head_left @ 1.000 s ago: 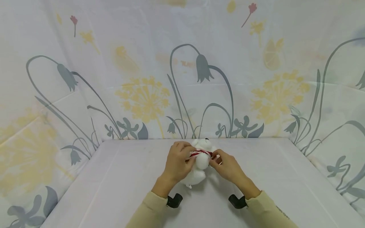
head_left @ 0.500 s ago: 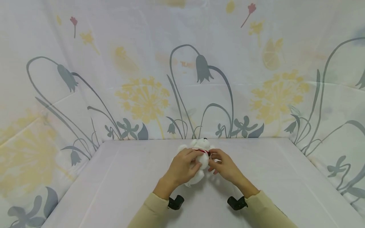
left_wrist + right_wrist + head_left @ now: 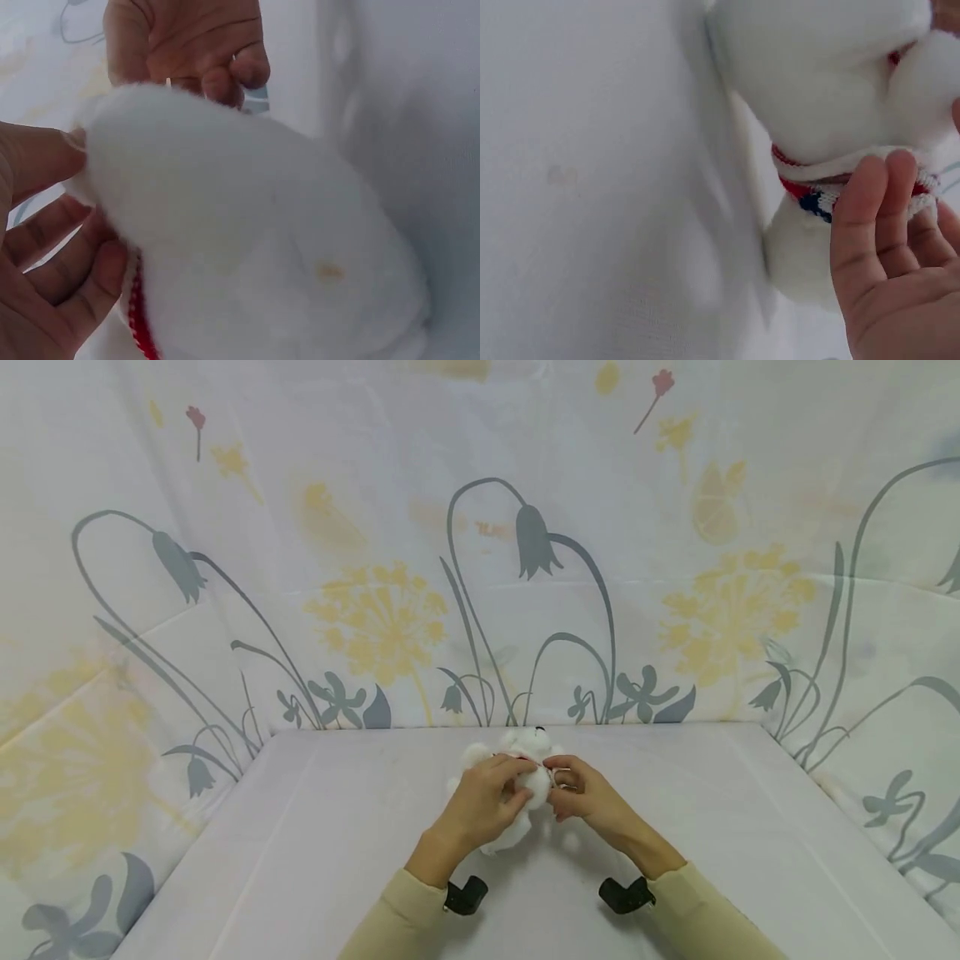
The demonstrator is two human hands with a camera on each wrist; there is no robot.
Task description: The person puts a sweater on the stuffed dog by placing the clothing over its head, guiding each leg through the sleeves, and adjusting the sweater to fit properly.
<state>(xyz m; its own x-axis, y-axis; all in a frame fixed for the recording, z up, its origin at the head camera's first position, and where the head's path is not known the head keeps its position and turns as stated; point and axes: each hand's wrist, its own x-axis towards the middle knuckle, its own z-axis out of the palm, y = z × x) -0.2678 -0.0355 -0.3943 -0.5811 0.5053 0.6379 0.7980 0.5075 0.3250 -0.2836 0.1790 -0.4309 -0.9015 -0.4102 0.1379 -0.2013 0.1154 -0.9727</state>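
Note:
A white plush toy [image 3: 532, 739] lies on the table with its dark-nosed head toward the back wall. Round its neck runs a knitted scarf [image 3: 814, 187] in red, white and dark blue. My left hand [image 3: 476, 802] grips a rounded white part of the toy from the left, thumb on one side and fingers beside the scarf's red edge in the left wrist view. From the right, my right hand [image 3: 592, 793] holds the scarf at the neck with bent fingers [image 3: 862, 195] against the knit. Both hands hide much of the toy's middle.
A white cloth covers the table [image 3: 337, 860]. Behind it hangs a pale curtain [image 3: 375, 485] printed with grey and yellow flowers. Black wrist devices [image 3: 467, 895] stick out inward from both cuffs, low above the table.
My left hand has shifted right and slightly down, from the scarf's left end onto the rounded white part. Less of the red scarf shows now. My right hand has stayed almost in place.

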